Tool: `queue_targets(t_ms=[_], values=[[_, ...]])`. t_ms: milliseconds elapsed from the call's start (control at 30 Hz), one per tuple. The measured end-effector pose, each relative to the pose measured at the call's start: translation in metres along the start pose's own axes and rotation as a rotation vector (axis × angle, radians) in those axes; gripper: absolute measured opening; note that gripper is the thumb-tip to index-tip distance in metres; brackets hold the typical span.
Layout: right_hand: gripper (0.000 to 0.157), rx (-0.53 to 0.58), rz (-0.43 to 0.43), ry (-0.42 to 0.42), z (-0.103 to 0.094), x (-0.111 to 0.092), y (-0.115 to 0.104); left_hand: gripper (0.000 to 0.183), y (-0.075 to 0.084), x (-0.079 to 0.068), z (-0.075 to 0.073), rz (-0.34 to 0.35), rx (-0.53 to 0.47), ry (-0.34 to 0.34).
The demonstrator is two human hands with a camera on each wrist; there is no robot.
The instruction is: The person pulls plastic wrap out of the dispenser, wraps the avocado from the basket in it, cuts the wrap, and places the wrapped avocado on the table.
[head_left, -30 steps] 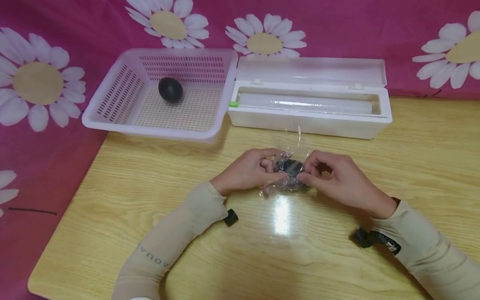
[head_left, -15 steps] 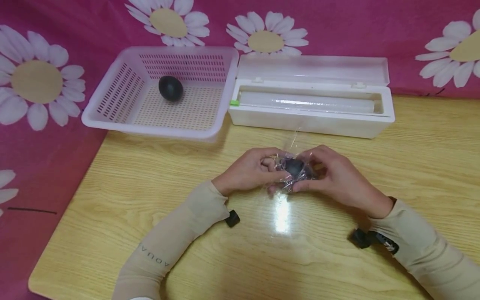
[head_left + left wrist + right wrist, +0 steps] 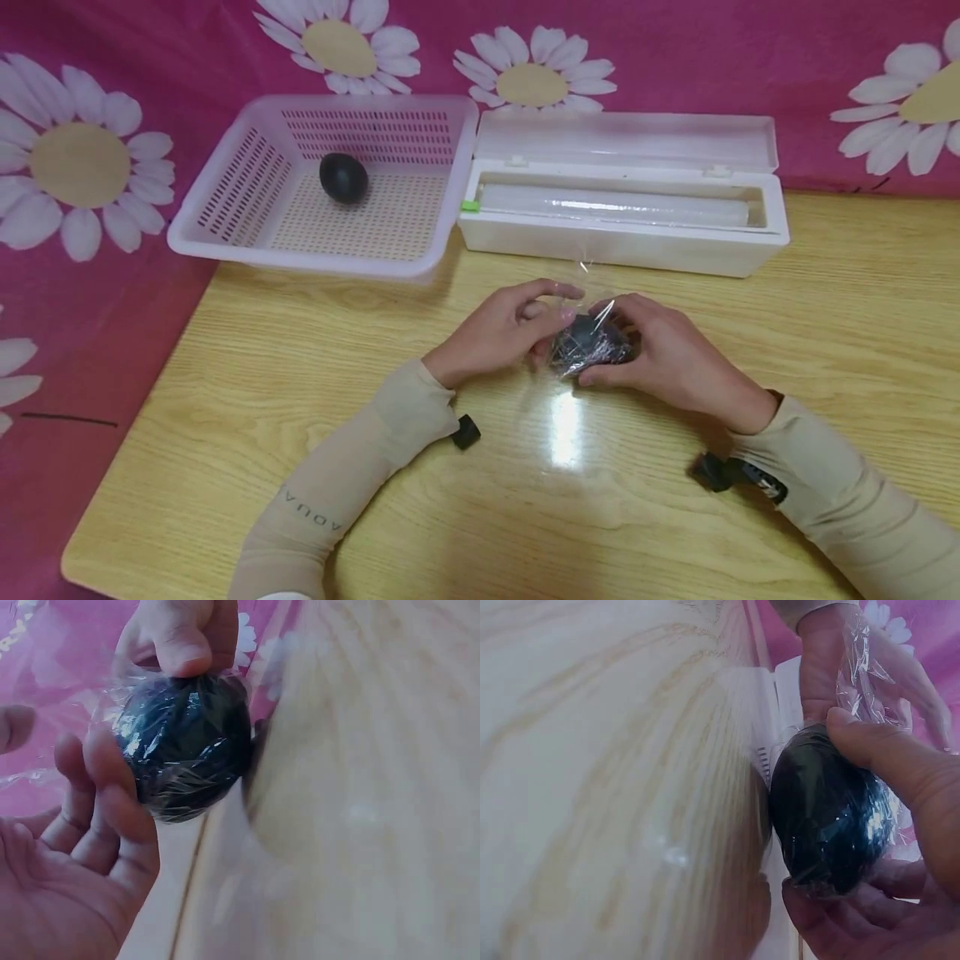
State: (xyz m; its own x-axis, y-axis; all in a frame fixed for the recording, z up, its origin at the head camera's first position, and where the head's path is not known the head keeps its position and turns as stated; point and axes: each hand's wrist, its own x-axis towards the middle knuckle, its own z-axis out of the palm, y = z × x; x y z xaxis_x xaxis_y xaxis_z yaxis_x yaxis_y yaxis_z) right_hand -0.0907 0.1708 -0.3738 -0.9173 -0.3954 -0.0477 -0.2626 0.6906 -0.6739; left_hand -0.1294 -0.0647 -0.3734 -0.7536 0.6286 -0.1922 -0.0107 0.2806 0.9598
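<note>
A dark egg-shaped object (image 3: 588, 337) is wrapped in clear plastic film, low over the wooden table. My right hand (image 3: 667, 354) holds it from the right; in the right wrist view, the thumb (image 3: 874, 746) lies on one side of the wrapped object (image 3: 825, 817) and the fingers curl under the other. My left hand (image 3: 502, 329) is at its left side with fingers loosely bent, fingertips beside the film. The left wrist view shows the left hand (image 3: 82, 847) with its palm up and no grip round the object. Loose film (image 3: 859, 675) sticks up from the wrapping.
Behind the hands stands a white box (image 3: 622, 242) with its lid up and a roll of plastic film (image 3: 615, 204) inside. To its left, a pale perforated basket (image 3: 300, 258) holds another dark egg-shaped object (image 3: 343, 177). A flowered pink cloth (image 3: 675, 58) hangs behind the table (image 3: 487, 517).
The right hand has moved from pinching the film's edge to gripping the wrapped object. The left fingers have loosened and spread from it. The film now lies closer round the object.
</note>
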Motion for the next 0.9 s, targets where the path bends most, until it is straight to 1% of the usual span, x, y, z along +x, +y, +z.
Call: queue_targets(t_ms=[67, 133, 233, 300, 367, 467, 567, 633, 700, 767, 900], values=[[0.069, 0.010, 0.004, -0.003, 0.000, 0.000, 0.000, 0.044, 0.002, 0.001, -0.001, 0.026, 0.065, 0.024], [0.069, 0.016, 0.007, -0.010, 0.001, 0.000, 0.000, 0.049, 0.005, 0.001, -0.001, 0.048, 0.156, 0.052], [0.072, 0.012, 0.016, -0.024, 0.001, 0.000, -0.001, 0.055, 0.010, 0.001, -0.002, 0.071, 0.285, 0.077], [0.074, 0.008, 0.025, -0.033, 0.000, 0.000, -0.001, 0.056, 0.012, 0.000, -0.002, 0.087, 0.326, 0.073], [0.077, 0.005, 0.035, -0.040, 0.000, -0.001, 0.000, 0.052, 0.013, -0.001, -0.002, 0.101, 0.346, 0.063], [0.077, 0.003, 0.040, -0.046, -0.001, -0.001, 0.000, 0.044, 0.013, -0.003, -0.001, 0.134, 0.384, 0.068], [0.077, 0.009, 0.047, -0.054, -0.001, -0.001, 0.000, 0.035, 0.011, -0.004, 0.001, 0.177, 0.436, 0.088], [0.076, 0.017, 0.051, -0.059, -0.001, -0.001, 0.000, 0.031, 0.009, -0.005, 0.002, 0.207, 0.439, 0.094], [0.077, 0.022, 0.053, -0.061, -0.001, -0.001, 0.001, 0.028, 0.009, -0.005, 0.003, 0.221, 0.412, 0.088], [0.077, 0.021, 0.049, -0.058, -0.001, -0.001, 0.001, 0.030, 0.008, -0.004, 0.004, 0.229, 0.354, 0.074], [0.077, 0.014, 0.038, -0.051, -0.002, -0.001, 0.001, 0.035, 0.010, -0.003, 0.007, 0.203, 0.239, 0.029]])
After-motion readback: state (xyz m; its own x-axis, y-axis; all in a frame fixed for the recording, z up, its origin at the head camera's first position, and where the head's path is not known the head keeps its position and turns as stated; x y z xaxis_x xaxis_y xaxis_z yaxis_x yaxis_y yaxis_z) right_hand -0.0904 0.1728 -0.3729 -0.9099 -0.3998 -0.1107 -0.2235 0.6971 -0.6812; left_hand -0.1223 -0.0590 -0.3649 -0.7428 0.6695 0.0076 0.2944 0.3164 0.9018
